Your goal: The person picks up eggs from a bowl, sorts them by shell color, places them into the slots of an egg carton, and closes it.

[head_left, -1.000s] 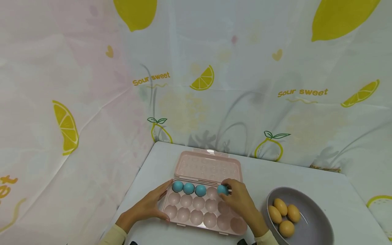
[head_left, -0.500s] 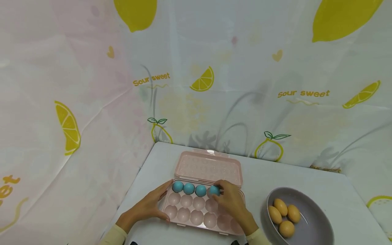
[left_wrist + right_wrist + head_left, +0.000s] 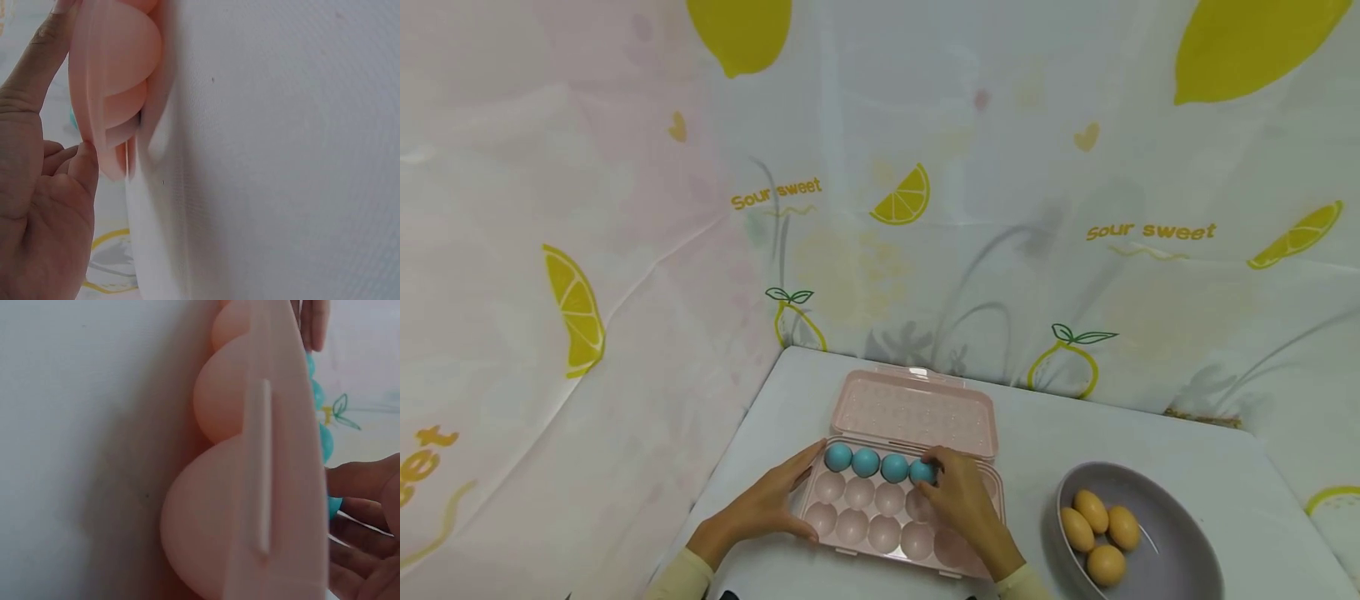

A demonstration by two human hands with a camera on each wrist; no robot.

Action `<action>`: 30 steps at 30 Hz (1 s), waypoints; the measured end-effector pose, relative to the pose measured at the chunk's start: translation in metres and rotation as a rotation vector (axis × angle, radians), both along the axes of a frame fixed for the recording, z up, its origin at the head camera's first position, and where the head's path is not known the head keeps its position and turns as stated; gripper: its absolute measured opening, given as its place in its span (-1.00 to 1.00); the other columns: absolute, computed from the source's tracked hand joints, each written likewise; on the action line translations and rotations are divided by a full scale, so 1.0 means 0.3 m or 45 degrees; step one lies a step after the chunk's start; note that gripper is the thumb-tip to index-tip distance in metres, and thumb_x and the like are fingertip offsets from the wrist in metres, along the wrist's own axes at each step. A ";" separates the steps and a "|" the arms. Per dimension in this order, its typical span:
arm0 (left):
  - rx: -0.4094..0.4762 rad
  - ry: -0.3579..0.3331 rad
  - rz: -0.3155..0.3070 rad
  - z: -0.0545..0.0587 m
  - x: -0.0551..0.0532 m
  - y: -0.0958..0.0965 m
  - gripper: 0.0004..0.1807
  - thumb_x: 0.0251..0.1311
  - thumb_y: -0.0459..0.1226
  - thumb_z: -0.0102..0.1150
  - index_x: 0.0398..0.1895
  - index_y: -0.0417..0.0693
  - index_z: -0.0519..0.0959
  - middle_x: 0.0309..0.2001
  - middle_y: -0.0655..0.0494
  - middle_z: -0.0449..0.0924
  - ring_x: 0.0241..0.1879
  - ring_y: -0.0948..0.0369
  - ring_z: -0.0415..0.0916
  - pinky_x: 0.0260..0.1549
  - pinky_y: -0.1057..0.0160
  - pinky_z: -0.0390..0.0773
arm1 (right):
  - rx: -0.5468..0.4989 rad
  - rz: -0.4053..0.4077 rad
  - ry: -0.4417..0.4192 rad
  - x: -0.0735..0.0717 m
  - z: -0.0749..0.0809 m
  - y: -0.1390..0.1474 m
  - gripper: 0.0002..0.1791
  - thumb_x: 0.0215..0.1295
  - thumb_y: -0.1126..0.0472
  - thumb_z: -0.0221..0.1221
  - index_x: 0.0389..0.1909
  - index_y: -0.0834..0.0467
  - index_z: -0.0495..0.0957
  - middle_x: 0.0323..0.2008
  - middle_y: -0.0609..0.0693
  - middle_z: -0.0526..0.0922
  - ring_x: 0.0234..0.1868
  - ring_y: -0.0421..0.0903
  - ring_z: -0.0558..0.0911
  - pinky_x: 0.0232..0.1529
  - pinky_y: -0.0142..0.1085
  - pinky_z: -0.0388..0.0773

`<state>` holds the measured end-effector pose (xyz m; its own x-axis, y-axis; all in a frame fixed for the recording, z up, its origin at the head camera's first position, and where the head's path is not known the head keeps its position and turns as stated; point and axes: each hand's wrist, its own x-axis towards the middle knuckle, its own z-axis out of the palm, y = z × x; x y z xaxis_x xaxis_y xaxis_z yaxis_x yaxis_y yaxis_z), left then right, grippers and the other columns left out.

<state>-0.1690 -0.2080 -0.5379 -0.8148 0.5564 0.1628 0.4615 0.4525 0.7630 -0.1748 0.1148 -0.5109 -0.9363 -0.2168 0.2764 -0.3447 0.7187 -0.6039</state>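
Observation:
A pink plastic egg box [image 3: 884, 533] lies with its lid [image 3: 913, 408] folded back behind it. My left hand [image 3: 763, 504] holds its left end, thumb at the front corner and fingers at the back one; in the left wrist view the fingertips meet the box's rim [image 3: 90, 81]. With thumb and fingers my right hand [image 3: 966, 504] pinches a blue egg [image 3: 922, 472] at the fourth cup of the back row. Three more blue eggs [image 3: 865, 462] fill the cups to its left. The right wrist view shows the thumb and fingers around the egg [image 3: 335, 506], just past the box's edge.
A grey bowl [image 3: 1180, 542] with several brown eggs [image 3: 1090, 510] stands right of the box. All this rests on a white table [image 3: 1037, 425]. Lemon-printed cloth [image 3: 880, 275] hangs behind and to the left.
The right hand has moved left with the blue egg, from about the fifth cup to the fourth in the back row. My left hand keeps its place on the box.

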 end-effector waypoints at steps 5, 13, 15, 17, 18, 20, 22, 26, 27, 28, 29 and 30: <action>-0.014 -0.043 0.011 0.000 0.000 -0.002 0.47 -0.48 0.04 0.64 0.56 -0.07 -0.09 0.54 0.00 -0.08 0.48 0.08 -0.05 0.35 0.38 0.16 | 0.082 -0.077 0.011 0.005 -0.005 0.002 -0.70 -0.03 0.20 0.47 -0.25 0.12 0.64 -0.30 -0.07 0.69 -0.33 -0.20 0.59 -0.33 -0.34 0.63; 0.018 -0.087 0.003 -0.007 -0.005 0.000 0.49 -0.48 0.00 0.65 0.57 -0.07 -0.12 0.54 0.06 -0.10 0.48 0.14 -0.07 0.34 0.36 0.21 | 0.089 -0.135 0.109 0.028 0.020 0.020 -0.71 0.03 0.18 0.43 -0.20 0.09 0.65 -0.26 -0.04 0.69 -0.25 -0.09 0.66 -0.25 -0.16 0.68; 0.012 -0.086 0.010 -0.008 -0.006 0.000 0.51 -0.49 0.01 0.65 0.57 -0.09 -0.14 0.54 0.07 -0.09 0.48 0.15 -0.07 0.34 0.38 0.19 | 0.059 -0.145 0.161 0.036 0.036 0.030 -0.72 0.02 0.21 0.43 -0.20 0.09 0.66 -0.25 -0.04 0.69 -0.24 -0.07 0.67 -0.24 -0.15 0.69; 0.011 -0.089 0.010 -0.008 -0.005 -0.001 0.53 -0.49 0.01 0.65 0.57 -0.09 -0.19 0.54 0.07 -0.09 0.48 0.17 -0.08 0.34 0.40 0.16 | 0.032 -0.154 0.195 0.042 0.053 0.041 -0.72 0.00 0.24 0.42 -0.21 0.10 0.67 -0.26 -0.05 0.69 -0.25 -0.06 0.68 -0.26 -0.16 0.69; 0.013 -0.091 0.008 -0.008 -0.005 -0.001 0.54 -0.48 0.01 0.65 0.57 -0.07 -0.21 0.54 0.07 -0.09 0.48 0.18 -0.09 0.34 0.41 0.15 | 0.025 -0.155 0.211 0.043 0.062 0.047 -0.72 -0.01 0.25 0.41 -0.21 0.11 0.67 -0.26 -0.05 0.70 -0.25 -0.06 0.68 -0.26 -0.16 0.69; 0.006 -0.083 0.013 -0.008 -0.004 -0.002 0.55 -0.48 0.02 0.64 0.58 0.00 -0.24 0.54 0.08 -0.07 0.48 0.19 -0.09 0.35 0.43 0.12 | 0.029 -0.167 0.232 0.047 0.079 0.061 -0.70 -0.02 0.27 0.40 -0.19 0.13 0.67 -0.25 -0.05 0.70 -0.25 -0.07 0.68 -0.26 -0.17 0.69; 0.009 -0.080 0.015 -0.007 -0.003 -0.004 0.55 -0.48 0.02 0.64 0.58 0.07 -0.26 0.54 0.10 -0.07 0.48 0.19 -0.09 0.35 0.44 0.11 | 0.053 -0.178 0.258 0.050 0.095 0.079 -0.69 -0.04 0.28 0.41 -0.19 0.14 0.67 -0.24 -0.04 0.71 -0.24 -0.06 0.68 -0.25 -0.16 0.69; 0.020 -0.078 0.010 -0.006 -0.003 -0.005 0.54 -0.47 -0.01 0.65 0.58 0.10 -0.26 0.54 0.11 -0.06 0.48 0.19 -0.09 0.35 0.44 0.12 | 0.106 -0.210 0.295 0.056 0.119 0.123 -0.66 -0.07 0.28 0.46 -0.19 0.16 0.68 -0.23 0.00 0.71 -0.24 -0.03 0.69 -0.26 -0.15 0.70; 0.024 -0.079 0.007 -0.006 -0.004 -0.004 0.54 -0.46 -0.02 0.65 0.58 0.09 -0.26 0.54 0.10 -0.07 0.48 0.19 -0.09 0.34 0.43 0.13 | 0.114 -0.223 0.293 0.059 0.124 0.136 -0.66 -0.08 0.28 0.46 -0.19 0.15 0.68 -0.23 0.01 0.71 -0.24 -0.01 0.70 -0.29 -0.14 0.70; 0.026 -0.078 0.003 -0.005 -0.004 -0.004 0.54 -0.46 -0.02 0.66 0.58 0.08 -0.26 0.54 0.09 -0.07 0.48 0.20 -0.10 0.34 0.42 0.14 | 0.120 -0.234 0.289 0.062 0.128 0.151 -0.65 -0.09 0.28 0.47 -0.19 0.15 0.68 -0.23 0.02 0.71 -0.25 0.00 0.70 -0.31 -0.14 0.70; 0.027 -0.079 0.001 -0.005 -0.005 -0.004 0.54 -0.46 -0.03 0.66 0.58 0.07 -0.26 0.54 0.09 -0.07 0.48 0.20 -0.10 0.34 0.41 0.15 | 0.123 -0.246 0.283 0.065 0.133 0.165 -0.65 -0.09 0.28 0.46 -0.19 0.15 0.68 -0.24 0.03 0.71 -0.26 0.01 0.69 -0.35 -0.14 0.70; 0.028 -0.077 0.000 -0.004 -0.005 -0.003 0.54 -0.46 -0.03 0.66 0.58 0.06 -0.26 0.54 0.08 -0.07 0.48 0.19 -0.10 0.34 0.40 0.16 | 0.132 -0.254 0.281 0.068 0.137 0.181 -0.64 -0.09 0.29 0.45 -0.18 0.16 0.68 -0.24 0.04 0.70 -0.27 0.02 0.69 -0.37 -0.12 0.69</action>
<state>-0.1705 -0.2090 -0.5392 -0.8234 0.5534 0.1255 0.4142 0.4350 0.7995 -0.1545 0.1692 -0.4699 -0.8830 -0.0723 0.4638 -0.3050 0.8394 -0.4499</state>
